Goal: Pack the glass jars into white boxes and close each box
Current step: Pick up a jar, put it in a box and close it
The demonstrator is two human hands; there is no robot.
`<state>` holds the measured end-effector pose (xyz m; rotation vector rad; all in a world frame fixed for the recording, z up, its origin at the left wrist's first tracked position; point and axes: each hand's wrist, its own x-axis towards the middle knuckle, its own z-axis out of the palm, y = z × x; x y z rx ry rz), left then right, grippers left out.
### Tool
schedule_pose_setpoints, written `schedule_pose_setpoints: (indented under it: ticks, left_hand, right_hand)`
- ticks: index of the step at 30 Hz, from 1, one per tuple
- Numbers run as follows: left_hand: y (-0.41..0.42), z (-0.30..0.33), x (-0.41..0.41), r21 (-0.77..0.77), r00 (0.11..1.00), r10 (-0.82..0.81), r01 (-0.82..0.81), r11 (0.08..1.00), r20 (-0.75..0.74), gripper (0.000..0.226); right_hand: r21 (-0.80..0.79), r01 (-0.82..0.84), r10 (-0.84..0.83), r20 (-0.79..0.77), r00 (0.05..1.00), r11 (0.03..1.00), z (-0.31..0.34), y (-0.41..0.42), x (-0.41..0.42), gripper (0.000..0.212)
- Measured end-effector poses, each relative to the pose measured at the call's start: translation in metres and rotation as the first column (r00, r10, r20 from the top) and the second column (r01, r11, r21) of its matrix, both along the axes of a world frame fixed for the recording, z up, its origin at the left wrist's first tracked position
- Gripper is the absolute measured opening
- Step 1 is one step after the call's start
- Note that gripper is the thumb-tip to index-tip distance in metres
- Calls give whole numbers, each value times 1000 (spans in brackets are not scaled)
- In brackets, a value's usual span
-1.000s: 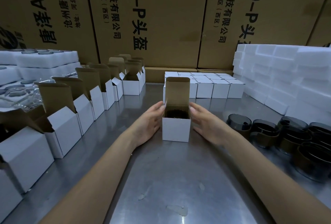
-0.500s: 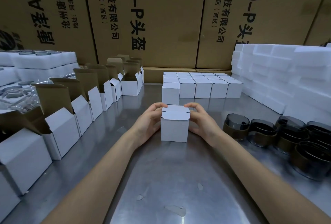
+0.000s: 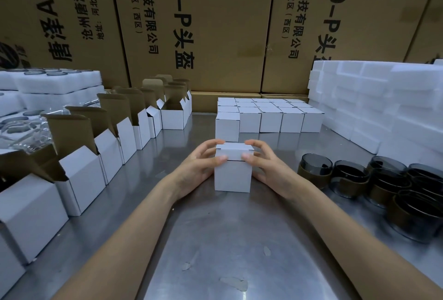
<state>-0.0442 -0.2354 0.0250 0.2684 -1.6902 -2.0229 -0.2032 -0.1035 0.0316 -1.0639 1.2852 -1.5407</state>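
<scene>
Both hands, left hand (image 3: pixel 200 167) and right hand (image 3: pixel 268 167), are clamping the white box (image 3: pixel 233 170) at table (image 3: pixel 215 239) centre, lid folded down, with glass jars (image 3: pixel 374 184) sitting at three o'clock.

I see big brown cartons (image 3: pixel 215 28) with black print standing along my steel desk's (image 3: pixel 215 239) far edge. White foam blocks (image 3: pixel 374 107) stack right of them, foam trays (image 3: pixel 57 83) left.
</scene>
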Motion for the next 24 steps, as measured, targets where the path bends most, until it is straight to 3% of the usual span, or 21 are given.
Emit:
schedule_pose_setpoints:
  ticks: [6, 10, 19, 24]
  left_hand:
    - [0, 1, -2, 0, 999, 35, -35, 999, 16, 44]
    - [0, 2, -1, 20, 1000, -10, 10, 1000, 29, 42]
    - [-3, 3, 3, 13, 994, -85, 84, 996, 62, 44]
    - [0, 2, -1, 3, 995, -33, 33, 999, 96, 38]
  right_hand:
    - [-31, 78, -80, -52, 995, 996, -3, -3, 1, 60]
    - [-15, 40, -41, -25, 999, 999, -2, -2, -1, 50]
    - [75, 1, 3, -50, 999, 997, 2, -1, -2, 53]
    - [114, -10, 17, -65, 998, 993, 1, -2, -5, 30]
